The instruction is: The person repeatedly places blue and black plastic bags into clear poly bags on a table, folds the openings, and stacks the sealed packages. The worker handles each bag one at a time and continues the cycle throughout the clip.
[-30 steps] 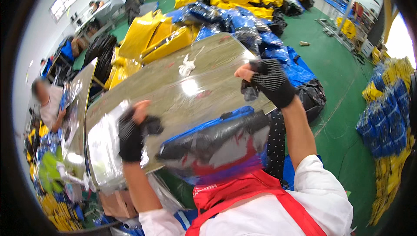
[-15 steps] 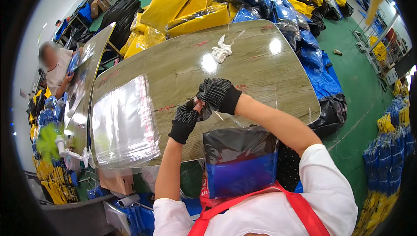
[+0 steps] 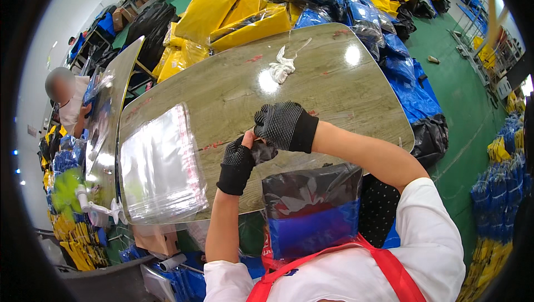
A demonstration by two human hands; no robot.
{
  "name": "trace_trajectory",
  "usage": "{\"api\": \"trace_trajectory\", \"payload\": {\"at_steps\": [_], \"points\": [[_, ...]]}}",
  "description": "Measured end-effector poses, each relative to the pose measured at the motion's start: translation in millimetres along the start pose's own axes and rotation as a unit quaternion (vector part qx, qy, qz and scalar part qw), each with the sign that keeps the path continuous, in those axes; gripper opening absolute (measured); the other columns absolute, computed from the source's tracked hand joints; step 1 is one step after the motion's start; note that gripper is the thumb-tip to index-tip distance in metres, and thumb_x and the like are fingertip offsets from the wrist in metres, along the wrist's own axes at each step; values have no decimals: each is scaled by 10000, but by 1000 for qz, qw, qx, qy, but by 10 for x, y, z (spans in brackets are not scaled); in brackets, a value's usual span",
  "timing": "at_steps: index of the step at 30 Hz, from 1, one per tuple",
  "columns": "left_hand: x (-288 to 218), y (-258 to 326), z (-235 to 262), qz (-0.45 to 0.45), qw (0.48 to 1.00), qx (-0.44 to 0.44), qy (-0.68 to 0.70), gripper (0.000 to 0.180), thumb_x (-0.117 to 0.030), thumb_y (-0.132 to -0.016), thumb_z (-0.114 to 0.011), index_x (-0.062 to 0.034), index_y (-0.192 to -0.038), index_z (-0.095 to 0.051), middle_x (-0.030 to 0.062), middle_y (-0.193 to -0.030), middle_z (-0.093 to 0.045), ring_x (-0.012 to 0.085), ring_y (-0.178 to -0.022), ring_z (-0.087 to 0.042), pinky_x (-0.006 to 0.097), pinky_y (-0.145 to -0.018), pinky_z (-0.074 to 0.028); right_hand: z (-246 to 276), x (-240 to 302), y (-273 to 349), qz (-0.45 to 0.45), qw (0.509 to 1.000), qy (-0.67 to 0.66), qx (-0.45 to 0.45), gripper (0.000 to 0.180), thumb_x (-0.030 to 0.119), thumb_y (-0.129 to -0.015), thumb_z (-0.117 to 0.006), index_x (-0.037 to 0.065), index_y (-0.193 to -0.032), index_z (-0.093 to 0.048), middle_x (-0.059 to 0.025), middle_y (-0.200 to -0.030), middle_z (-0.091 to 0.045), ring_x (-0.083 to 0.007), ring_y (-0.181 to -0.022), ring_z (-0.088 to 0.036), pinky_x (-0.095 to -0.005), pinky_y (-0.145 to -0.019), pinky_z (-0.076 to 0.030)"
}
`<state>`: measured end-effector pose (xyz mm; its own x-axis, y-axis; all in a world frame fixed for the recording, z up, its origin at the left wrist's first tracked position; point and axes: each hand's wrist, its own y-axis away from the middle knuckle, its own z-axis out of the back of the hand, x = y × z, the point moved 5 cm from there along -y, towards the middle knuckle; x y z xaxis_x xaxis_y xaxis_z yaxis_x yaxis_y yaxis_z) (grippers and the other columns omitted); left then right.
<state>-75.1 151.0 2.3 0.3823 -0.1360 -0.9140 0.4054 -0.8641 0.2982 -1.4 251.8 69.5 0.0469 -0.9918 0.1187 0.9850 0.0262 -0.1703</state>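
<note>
Both my hands wear black gloves with pale dots and meet above the near part of the wood-patterned table [image 3: 328, 102]. My left hand [image 3: 238, 163] is closed, its bare thumb tip and fingertips pinching a small dark crumpled piece [image 3: 264, 153], perhaps plastic film. Against it, my right hand [image 3: 282, 126] is curled shut, its fingertips hidden behind the knuckles. Just below them, a blue and black folded item in a clear plastic bag [image 3: 311, 207] leans between my body and the table edge.
A stack of clear plastic bags [image 3: 161, 163] lies on the table's left. A crumpled white cloth [image 3: 282, 67] sits toward the far edge. Yellow packages [image 3: 211, 10] and blue packages [image 3: 389, 52] crowd beyond the table. A co-worker [image 3: 69, 102] stands at a second table on the left.
My view has shifted slightly. Both hands stay together around the small dark piece; my left thumb now shows more plainly and the left hand sits slightly lower.
</note>
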Motion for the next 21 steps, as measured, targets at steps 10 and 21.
{"api": "trace_trajectory", "payload": {"at_steps": [10, 21], "points": [[-128, 143, -28, -40, 983, 9, -178, 324, -275, -937, -508, -4, -1084, -607, -6, -821, -608, 98, -673, -531, 263, -594, -417, 38, 113, -22, 101, 982, 38, -155, 143, 192, -721, -581, 75, -670, -646, -99, -722, -612, -273, -724, -620, -381, -617, -513], [-183, 47, -271, -43, 993, 8, -109, 345, -288, -947, -497, 0, -1104, -602, 27, -892, -616, 98, -753, -552, 232, -664, -430, 99, -240, 256, -52, 989, -119, -63, 220, 302, -813, -572, 99, -840, -651, -135, -844, -642, -333, -783, -644, -438, -677, -517]]}}
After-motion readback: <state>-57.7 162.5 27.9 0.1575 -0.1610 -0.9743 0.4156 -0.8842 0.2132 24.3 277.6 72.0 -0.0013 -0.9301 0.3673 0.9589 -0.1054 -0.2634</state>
